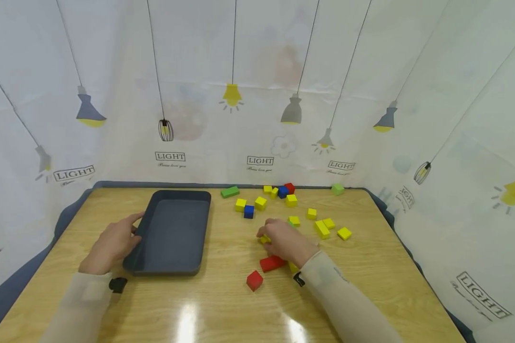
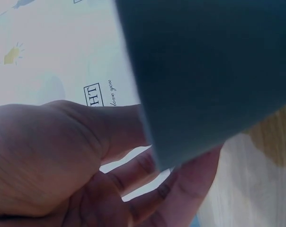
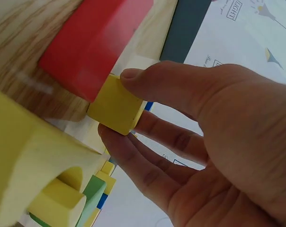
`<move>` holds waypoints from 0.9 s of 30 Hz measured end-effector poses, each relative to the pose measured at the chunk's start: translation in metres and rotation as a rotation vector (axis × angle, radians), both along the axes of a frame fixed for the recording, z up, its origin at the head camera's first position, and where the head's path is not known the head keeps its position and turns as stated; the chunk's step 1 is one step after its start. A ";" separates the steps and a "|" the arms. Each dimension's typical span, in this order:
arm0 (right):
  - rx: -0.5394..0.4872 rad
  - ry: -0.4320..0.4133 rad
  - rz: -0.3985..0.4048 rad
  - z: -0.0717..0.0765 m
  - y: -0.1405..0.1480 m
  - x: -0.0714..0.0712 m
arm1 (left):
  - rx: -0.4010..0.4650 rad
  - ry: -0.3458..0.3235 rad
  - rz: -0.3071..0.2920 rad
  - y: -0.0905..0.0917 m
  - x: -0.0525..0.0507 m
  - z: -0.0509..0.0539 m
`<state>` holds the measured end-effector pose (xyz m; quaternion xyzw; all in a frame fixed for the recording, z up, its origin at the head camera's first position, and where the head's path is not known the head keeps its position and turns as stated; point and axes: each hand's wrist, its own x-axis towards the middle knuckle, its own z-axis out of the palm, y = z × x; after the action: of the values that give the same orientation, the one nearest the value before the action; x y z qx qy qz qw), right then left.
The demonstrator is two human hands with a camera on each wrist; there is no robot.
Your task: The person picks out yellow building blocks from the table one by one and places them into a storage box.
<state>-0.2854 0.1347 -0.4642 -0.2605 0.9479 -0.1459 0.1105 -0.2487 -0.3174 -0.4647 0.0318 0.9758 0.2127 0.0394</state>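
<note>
At the dark grey tray (image 1: 171, 273), my left hand (image 1: 113, 244) holds the left side, with thumb and fingers about its edge. The tray's wall (image 2: 209, 85) hides some fingertips in the left wrist view. My right hand (image 1: 286, 242) pinches a small yellow cube (image 3: 115, 105) between thumb and fingers. Beside that cube lies a long red block (image 3: 93, 45). A yellow block with an arched cutout (image 3: 34, 146) stands close by, partly cropped, with a yellow cylinder (image 3: 58, 202) near its arch. Closer to me on the wooden table (image 1: 223, 309) rests a red cube (image 1: 254, 281).
Several yellow blocks (image 1: 322, 229) are scattered right of and beyond my right hand. Toward the back lie a green block (image 1: 230, 192), blue cubes (image 1: 249, 212), a red block (image 1: 289, 188) and a light green block (image 1: 337, 189). A printed curtain (image 1: 257, 128) surrounds the table's back and sides.
</note>
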 end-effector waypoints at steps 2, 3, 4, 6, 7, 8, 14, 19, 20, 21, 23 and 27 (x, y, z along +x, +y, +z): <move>0.012 0.002 0.004 0.000 -0.001 -0.001 | -0.003 -0.009 0.008 0.000 0.000 0.001; 0.018 0.007 0.009 -0.001 -0.001 -0.001 | -0.005 -0.013 0.011 0.000 0.000 0.001; 0.020 0.011 0.011 -0.001 -0.001 -0.002 | -0.006 -0.014 0.011 0.000 0.000 0.000; 0.029 0.017 0.017 -0.002 -0.002 -0.002 | -0.005 -0.014 0.007 0.000 0.000 -0.001; 0.031 0.020 0.023 -0.002 -0.003 -0.002 | -0.002 -0.015 0.005 0.000 0.001 -0.002; 0.033 0.023 0.029 -0.002 -0.004 -0.002 | 0.000 -0.018 0.005 0.000 0.001 -0.003; 0.049 0.098 0.081 0.008 -0.018 0.000 | 0.006 -0.028 0.010 0.000 0.002 -0.005; 0.072 0.165 0.165 0.025 -0.045 0.002 | -0.003 -0.034 0.017 0.000 0.000 -0.003; 0.073 0.170 0.182 0.028 -0.052 0.003 | -0.003 -0.040 0.019 0.000 -0.001 -0.002; 0.077 0.175 0.200 0.030 -0.059 0.003 | -0.004 -0.045 0.020 0.000 -0.001 -0.002; 0.085 0.180 0.228 0.034 -0.074 0.004 | -0.007 -0.054 0.024 0.000 -0.002 -0.002; 0.112 0.191 0.277 0.041 -0.106 0.007 | -0.008 -0.059 0.029 0.001 -0.003 -0.001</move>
<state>-0.2783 0.0290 -0.4232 -0.3948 0.9158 -0.0509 0.0535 -0.2513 -0.3169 -0.4661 0.0111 0.9754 0.2105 0.0652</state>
